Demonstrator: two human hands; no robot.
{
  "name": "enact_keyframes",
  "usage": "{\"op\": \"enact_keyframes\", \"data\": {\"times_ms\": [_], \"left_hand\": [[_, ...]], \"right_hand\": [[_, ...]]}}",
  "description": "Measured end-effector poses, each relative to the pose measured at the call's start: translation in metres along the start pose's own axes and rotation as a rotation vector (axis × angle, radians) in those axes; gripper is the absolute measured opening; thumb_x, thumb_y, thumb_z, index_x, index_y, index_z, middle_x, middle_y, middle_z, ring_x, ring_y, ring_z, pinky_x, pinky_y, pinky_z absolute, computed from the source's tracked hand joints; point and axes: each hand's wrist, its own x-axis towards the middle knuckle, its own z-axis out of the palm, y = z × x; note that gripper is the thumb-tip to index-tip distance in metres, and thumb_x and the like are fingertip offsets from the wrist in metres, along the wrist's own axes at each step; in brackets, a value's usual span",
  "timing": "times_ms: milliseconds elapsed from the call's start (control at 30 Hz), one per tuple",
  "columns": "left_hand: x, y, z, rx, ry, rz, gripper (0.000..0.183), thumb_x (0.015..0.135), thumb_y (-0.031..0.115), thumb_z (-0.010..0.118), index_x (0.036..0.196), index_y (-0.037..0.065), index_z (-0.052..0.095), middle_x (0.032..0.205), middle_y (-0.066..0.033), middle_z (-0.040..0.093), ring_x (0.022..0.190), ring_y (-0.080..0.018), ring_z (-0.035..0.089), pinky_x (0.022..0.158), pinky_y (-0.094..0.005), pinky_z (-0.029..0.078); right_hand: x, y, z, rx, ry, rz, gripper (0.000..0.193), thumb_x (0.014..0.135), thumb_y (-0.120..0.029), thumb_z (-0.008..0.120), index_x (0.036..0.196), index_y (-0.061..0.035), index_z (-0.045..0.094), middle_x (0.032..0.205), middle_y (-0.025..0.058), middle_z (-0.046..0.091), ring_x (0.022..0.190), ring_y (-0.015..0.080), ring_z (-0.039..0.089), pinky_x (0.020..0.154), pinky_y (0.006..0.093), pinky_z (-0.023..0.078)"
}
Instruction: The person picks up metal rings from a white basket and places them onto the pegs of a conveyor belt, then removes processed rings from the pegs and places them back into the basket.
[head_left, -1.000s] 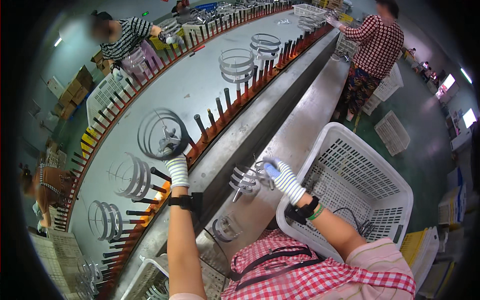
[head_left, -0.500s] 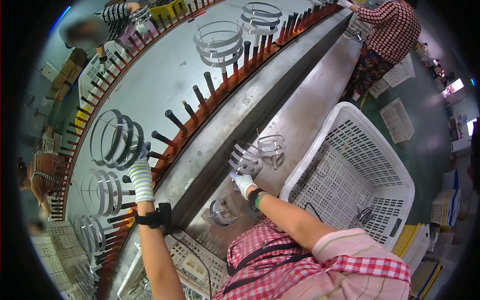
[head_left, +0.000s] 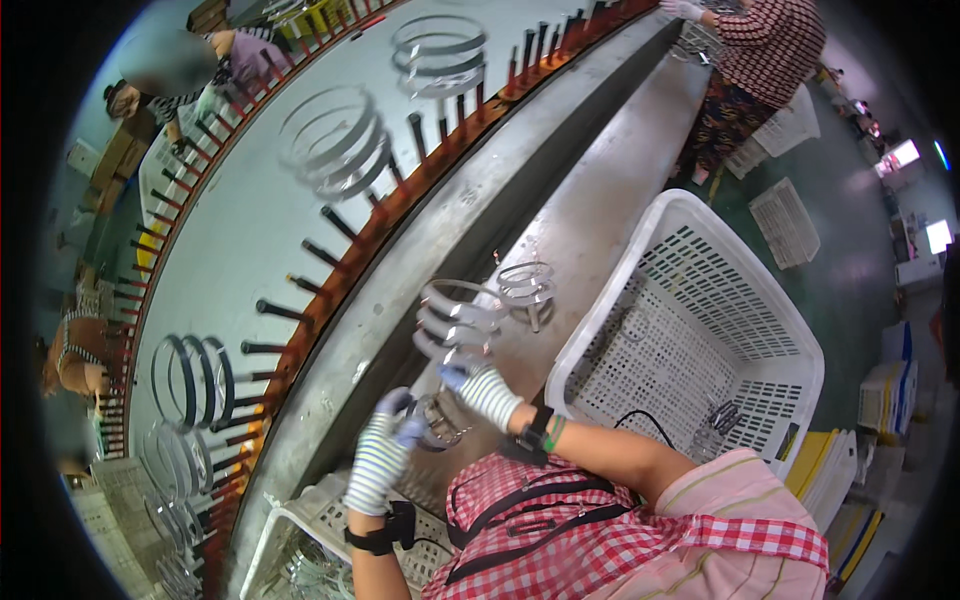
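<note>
My right hand [head_left: 487,392], in a striped glove with bluish fingertips, grips the lower end of a metal ring frame [head_left: 458,318] made of several stacked bands. The frame is slightly blurred above the steel ledge. My left hand [head_left: 383,440], gloved alike, is at the left edge of a smaller ring piece [head_left: 442,424] lying on the ledge; its thumb and fingers look apart, and whether they touch the piece is hard to see. Another ring frame [head_left: 526,286] stands on the ledge beyond my right hand.
A large white plastic basket [head_left: 690,215] stands at the right, some metal pieces inside. A second white basket [head_left: 270,520] sits below my left forearm. To the left curves a row of dark-tipped red pegs [head_left: 285,312], some bearing ring frames [head_left: 192,380]. Co-workers [head_left: 770,50] stand farther off.
My left hand has let go of a ring frame at the pegs and come down to the ledge. My right hand has lifted its ring frame and drawn it nearer. The pegs' frames have shifted leftward and nearer.
</note>
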Motion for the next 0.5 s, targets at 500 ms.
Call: {"op": "enact_keyframes", "data": {"times_ms": [500], "left_hand": [[0.327, 0.064, 0.105, 1.087, 0.366, 0.862, 0.026, 0.077, 0.014, 0.053, 0.103, 0.010, 0.055, 0.079, -0.0099, 0.062, 0.064, -0.0255, 0.058, 0.057, -0.0404, 0.045]], "right_hand": [[-0.085, -0.124, -0.180, -0.394, 0.741, -0.253, 0.037, 0.081, -0.016, 0.057, 0.115, -0.0017, 0.050, 0.101, 0.0179, 0.056, 0.083, 0.0281, 0.058, 0.074, 0.0355, 0.047]]}}
